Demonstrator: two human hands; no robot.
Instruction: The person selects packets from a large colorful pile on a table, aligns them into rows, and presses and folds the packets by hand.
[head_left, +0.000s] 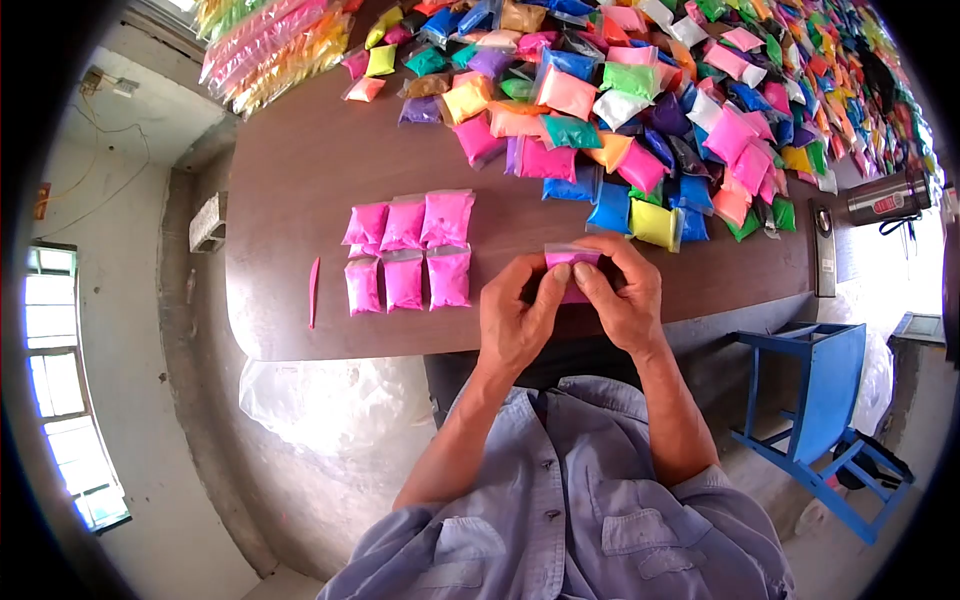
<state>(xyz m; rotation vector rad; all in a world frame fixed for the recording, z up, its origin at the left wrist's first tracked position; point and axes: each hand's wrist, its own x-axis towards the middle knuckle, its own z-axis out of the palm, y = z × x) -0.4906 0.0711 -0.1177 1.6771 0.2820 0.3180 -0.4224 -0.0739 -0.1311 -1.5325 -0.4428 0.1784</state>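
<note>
Between my two hands, at the front edge of the brown table (300,180), is a small clear bag of pink material (572,257). My left hand (520,310) grips its left side, with the thumb on the bag's face. On the right side my right hand (625,295) pinches it the same way, the two thumbs close together. The bag's lower part is mostly hidden by the thumbs. Left of my hands lie several filled pink bags (403,280) in two rows. Farther left is a thin pink stick-like tool (314,292).
A big heap of small bags in many colours (630,120) covers the back and right of the table. Long bright plastic packs (275,50) lie at the back left. A dark flask (885,200) is at the right edge. A blue stool (810,400) stands on the floor.
</note>
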